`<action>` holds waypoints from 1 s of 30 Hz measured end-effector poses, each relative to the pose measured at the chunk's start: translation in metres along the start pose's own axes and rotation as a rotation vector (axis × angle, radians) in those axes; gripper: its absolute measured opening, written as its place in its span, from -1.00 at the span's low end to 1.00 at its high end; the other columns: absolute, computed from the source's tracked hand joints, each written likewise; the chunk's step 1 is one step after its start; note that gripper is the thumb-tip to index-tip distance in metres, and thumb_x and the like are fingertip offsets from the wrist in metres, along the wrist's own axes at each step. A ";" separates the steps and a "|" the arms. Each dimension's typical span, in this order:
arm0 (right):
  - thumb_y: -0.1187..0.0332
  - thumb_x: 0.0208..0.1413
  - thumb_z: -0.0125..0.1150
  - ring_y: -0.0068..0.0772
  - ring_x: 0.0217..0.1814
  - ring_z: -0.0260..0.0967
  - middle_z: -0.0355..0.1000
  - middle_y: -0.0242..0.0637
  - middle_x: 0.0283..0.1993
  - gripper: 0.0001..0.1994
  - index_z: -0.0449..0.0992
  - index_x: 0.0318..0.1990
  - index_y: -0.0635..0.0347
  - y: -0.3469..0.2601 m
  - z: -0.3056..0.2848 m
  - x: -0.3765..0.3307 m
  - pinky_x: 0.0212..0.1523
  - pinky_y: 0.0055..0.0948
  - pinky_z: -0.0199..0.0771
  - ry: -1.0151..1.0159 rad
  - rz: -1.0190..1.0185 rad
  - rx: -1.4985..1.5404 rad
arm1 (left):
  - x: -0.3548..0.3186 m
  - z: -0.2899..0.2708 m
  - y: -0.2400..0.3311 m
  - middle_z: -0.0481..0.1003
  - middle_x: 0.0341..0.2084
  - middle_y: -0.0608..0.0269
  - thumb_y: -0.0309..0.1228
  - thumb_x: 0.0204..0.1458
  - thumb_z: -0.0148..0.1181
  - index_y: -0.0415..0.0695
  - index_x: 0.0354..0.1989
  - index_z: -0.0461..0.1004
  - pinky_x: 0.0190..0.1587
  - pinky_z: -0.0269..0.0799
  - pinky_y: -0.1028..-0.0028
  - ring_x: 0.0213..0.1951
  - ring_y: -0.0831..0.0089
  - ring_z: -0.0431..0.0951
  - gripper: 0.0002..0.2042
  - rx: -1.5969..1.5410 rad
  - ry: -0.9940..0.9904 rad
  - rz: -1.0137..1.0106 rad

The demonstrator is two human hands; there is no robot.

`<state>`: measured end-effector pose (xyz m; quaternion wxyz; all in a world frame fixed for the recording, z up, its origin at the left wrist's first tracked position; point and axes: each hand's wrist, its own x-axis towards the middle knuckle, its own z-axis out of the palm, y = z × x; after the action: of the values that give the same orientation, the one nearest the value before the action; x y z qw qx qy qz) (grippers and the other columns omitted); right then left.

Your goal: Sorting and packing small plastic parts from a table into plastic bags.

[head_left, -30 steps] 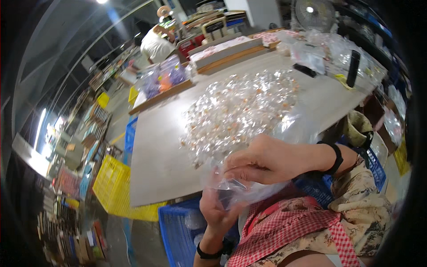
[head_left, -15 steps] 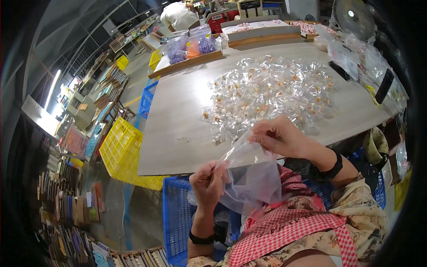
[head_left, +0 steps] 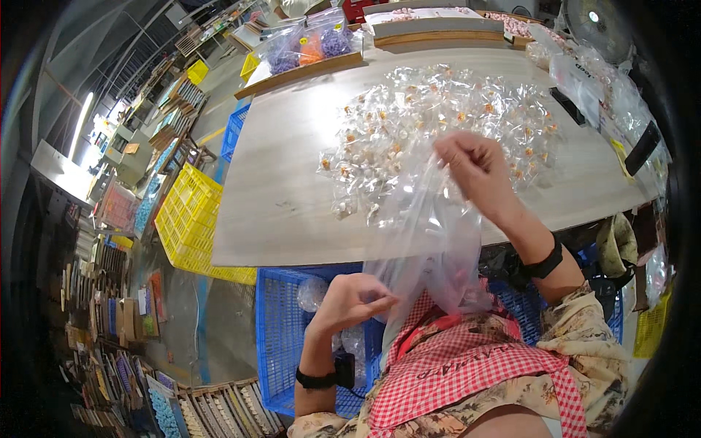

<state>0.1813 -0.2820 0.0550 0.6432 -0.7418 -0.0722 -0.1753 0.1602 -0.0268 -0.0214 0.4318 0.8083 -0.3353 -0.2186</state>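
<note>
Head view, looking down over a pale wooden surface [head_left: 277, 204] strewn with a wide heap of small clear packets [head_left: 431, 131], each with a bit of orange or white inside. Along the far edge, a wooden tray [head_left: 307, 69] with purple and orange bagged items. Below the near edge, a blue crate [head_left: 285, 343]; to the left, a yellow crate [head_left: 186, 219] on the floor and shelves of stock further off. Right hand [head_left: 478, 171] raised over the surface, fingers pinched shut on the top of a large clear bag [head_left: 431, 255]. Left hand [head_left: 354, 299] low over the blue crate, closed on the bag's lower edge. Bag stretched between both, hanging in front of a red checked apron [head_left: 467, 372]. Compared with half a second ago: right hand higher and further over the packets, bag pulled longer, left hand much the same.
</note>
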 end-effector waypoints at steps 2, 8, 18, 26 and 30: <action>0.21 0.15 0.09 -0.79 -0.77 -0.10 0.10 -0.60 -0.79 -0.68 0.39 -0.58 0.20 0.002 -0.016 0.005 -0.75 -0.64 -0.13 0.126 0.043 0.101 | -0.018 0.000 -0.029 0.51 -0.51 0.26 -0.42 -0.09 0.26 -0.27 -0.44 0.51 -0.34 0.39 0.49 -0.47 0.49 0.48 -0.85 -0.303 0.129 0.094; 0.19 0.18 0.04 -0.80 -0.81 -0.10 0.08 -0.59 -0.80 -0.71 0.39 -0.49 0.20 0.027 -0.026 0.006 -0.78 -0.69 -0.15 0.250 -0.006 0.223 | -0.033 0.016 -0.055 0.51 -0.33 0.16 -0.30 0.09 0.08 -0.14 -0.31 0.43 -0.12 0.44 0.31 -0.27 0.30 0.53 -0.83 -1.167 0.939 0.179; 0.31 0.17 0.05 -0.71 -0.69 0.19 0.26 -0.46 -0.68 -0.81 0.42 -0.32 0.28 0.043 -0.008 -0.007 -0.69 -0.68 0.15 -0.127 0.112 0.068 | -0.048 0.019 -0.027 0.48 -0.44 0.16 -0.40 0.14 -0.02 -0.15 -0.20 0.40 -0.49 0.39 0.58 -0.52 0.51 0.45 -0.86 -0.819 1.124 0.144; 0.46 0.05 0.11 -0.51 -0.28 0.41 0.45 -0.38 -0.31 -0.79 0.44 -0.12 0.08 0.053 0.053 -0.017 -0.37 -0.50 0.42 -0.486 -0.050 -0.437 | -0.201 0.017 -0.063 0.36 -0.54 0.37 -0.40 0.12 0.05 -0.27 -0.43 0.41 -0.50 0.19 0.59 -0.51 0.66 0.24 -0.82 0.241 1.786 -0.238; 0.48 -0.08 0.18 -0.30 -0.34 0.40 0.41 -0.28 -0.29 -0.75 0.46 -0.18 0.08 0.091 0.068 -0.030 -0.37 -0.41 0.44 -0.493 -0.467 -0.742 | -0.260 0.059 -0.092 0.48 -0.58 0.24 -0.43 0.07 0.10 -0.23 -0.43 0.49 -0.51 0.29 0.50 -0.55 0.57 0.40 -0.87 0.557 1.467 -0.599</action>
<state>0.1954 -0.2266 -0.0479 0.2437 -0.9039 -0.3189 -0.1481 -0.0222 0.1680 -0.1135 0.2485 0.8775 0.2173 0.3478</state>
